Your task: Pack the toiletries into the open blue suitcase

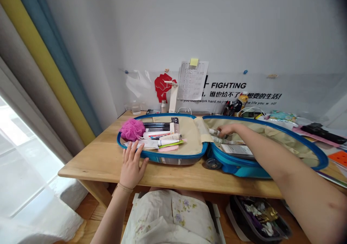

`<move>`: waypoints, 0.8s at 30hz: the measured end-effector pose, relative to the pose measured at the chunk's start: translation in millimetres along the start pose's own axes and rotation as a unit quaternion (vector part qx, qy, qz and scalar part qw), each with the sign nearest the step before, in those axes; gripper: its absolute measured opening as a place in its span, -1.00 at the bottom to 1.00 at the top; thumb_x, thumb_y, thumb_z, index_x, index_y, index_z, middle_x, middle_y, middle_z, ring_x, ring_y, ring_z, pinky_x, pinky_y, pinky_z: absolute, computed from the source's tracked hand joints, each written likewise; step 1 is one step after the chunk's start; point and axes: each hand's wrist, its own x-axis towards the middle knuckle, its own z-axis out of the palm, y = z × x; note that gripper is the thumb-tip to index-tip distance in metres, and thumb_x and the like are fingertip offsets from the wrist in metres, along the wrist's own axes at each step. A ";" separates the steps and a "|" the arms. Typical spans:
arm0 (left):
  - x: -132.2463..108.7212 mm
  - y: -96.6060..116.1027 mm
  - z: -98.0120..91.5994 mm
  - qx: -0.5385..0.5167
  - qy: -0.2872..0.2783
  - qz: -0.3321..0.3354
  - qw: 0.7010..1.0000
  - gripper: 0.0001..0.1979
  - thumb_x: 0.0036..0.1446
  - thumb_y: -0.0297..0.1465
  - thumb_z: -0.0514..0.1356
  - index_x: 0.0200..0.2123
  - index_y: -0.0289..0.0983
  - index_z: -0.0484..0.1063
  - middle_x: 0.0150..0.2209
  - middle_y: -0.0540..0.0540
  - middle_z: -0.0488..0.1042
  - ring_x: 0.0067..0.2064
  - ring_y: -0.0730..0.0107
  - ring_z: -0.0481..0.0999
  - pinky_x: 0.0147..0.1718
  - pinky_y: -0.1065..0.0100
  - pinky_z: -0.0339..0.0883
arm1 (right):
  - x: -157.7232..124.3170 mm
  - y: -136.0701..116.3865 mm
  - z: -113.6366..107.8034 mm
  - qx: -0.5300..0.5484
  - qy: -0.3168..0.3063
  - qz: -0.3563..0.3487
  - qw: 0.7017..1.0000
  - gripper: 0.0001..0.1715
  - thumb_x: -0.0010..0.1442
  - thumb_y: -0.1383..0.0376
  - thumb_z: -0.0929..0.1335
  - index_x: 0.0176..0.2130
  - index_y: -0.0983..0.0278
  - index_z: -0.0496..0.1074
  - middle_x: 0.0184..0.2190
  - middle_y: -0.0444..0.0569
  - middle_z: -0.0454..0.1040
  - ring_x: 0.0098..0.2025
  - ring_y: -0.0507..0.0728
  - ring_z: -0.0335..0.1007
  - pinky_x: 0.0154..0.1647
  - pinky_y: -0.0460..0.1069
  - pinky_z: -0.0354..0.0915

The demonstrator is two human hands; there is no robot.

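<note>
A blue suitcase (162,154) lies open on the desk, both halves lined in beige. With fingers spread, my left hand (132,167) rests on the near rim of its left half. That half holds a pink bath puff (132,129), a white tube (157,134), another tube with a blue band (168,142), a pink item (168,148) and a dark flat pack (157,126). Inside the right half, my right hand (227,129) pinches a small clear bottle (214,132) near the hinge. Another clear bottle (222,140) and a flat grey-white box (237,149) lie close by.
The wooden desk (94,161) carries a glass cup (136,108), a metal bottle (163,106) and a white lamp (172,99) behind the suitcase. An orange-labelled drink bottle (242,101) stands farther right. Below the desk sits a bin (235,215) with wrappers inside.
</note>
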 end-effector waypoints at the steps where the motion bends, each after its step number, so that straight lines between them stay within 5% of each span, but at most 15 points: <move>1: -0.1 -0.3 0.2 -0.001 0.001 0.001 1.000 -0.44 0.29 -0.28 0.06 0.32 -0.19 0.10 0.33 -0.24 0.16 0.40 0.00 -0.04 0.30 -0.11 -0.10 | -4.9 -0.5 -2.6 0.005 0.004 -0.003 1.000 -0.62 -0.33 0.16 0.54 -0.41 0.20 0.50 -0.48 0.00 0.48 -0.45 0.17 0.43 -0.46 0.06 0.39; 8: 0.3 1.0 -0.9 0.001 0.003 -0.002 1.000 -0.46 0.29 -0.28 0.05 0.31 -0.22 0.14 0.31 -0.26 0.18 0.39 -0.01 -0.01 0.30 -0.10 -0.11 | -49.3 -18.4 -43.4 0.072 0.069 -0.034 0.994 -0.55 0.02 0.09 0.42 -0.10 0.19 0.46 -0.28 0.07 0.52 -0.36 0.12 0.44 -0.46 -0.03 0.37; 12: 0.5 1.7 -1.6 -0.003 0.001 -0.006 1.000 -0.47 0.30 -0.28 0.05 0.30 -0.22 0.15 0.31 -0.26 0.18 0.39 0.00 -0.02 0.31 -0.09 -0.12 | -63.7 -71.4 -51.8 0.120 0.126 -0.101 0.980 -0.44 0.21 0.04 0.27 0.16 0.14 0.31 -0.09 0.03 0.51 -0.26 0.07 0.45 -0.38 -0.09 0.36; 16: 0.8 0.9 -1.2 -0.002 0.003 -0.002 1.000 -0.47 0.30 -0.28 0.05 0.30 -0.22 0.15 0.32 -0.26 0.17 0.39 0.00 -0.02 0.31 -0.10 -0.13 | -66.9 -158.6 -23.8 0.031 0.112 -0.247 0.962 -0.32 0.12 0.18 0.36 0.22 0.19 0.27 0.05 0.02 0.48 -0.12 0.12 0.47 -0.16 -0.05 0.38; 19: 0.8 0.4 -0.8 -0.003 0.002 -0.001 1.000 -0.46 0.30 -0.27 0.05 0.31 -0.22 0.14 0.32 -0.25 0.17 0.39 -0.01 -0.01 0.30 -0.10 -0.11 | -62.9 -218.4 10.7 -0.055 0.098 -0.376 0.920 -0.31 0.07 0.21 0.38 0.20 0.20 0.31 0.15 -0.01 0.43 0.08 0.17 0.40 0.06 -0.02 0.31; 24: 0.3 0.5 -0.3 0.000 0.003 0.000 1.000 -0.46 0.30 -0.27 0.04 0.32 -0.22 0.12 0.32 -0.26 0.17 0.39 0.00 -0.01 0.30 -0.10 -0.10 | -47.0 -272.6 56.9 -0.090 0.086 -0.422 0.898 -0.33 0.05 0.28 0.39 0.17 0.30 0.35 0.10 0.08 0.46 0.06 0.18 0.42 0.05 -0.02 0.31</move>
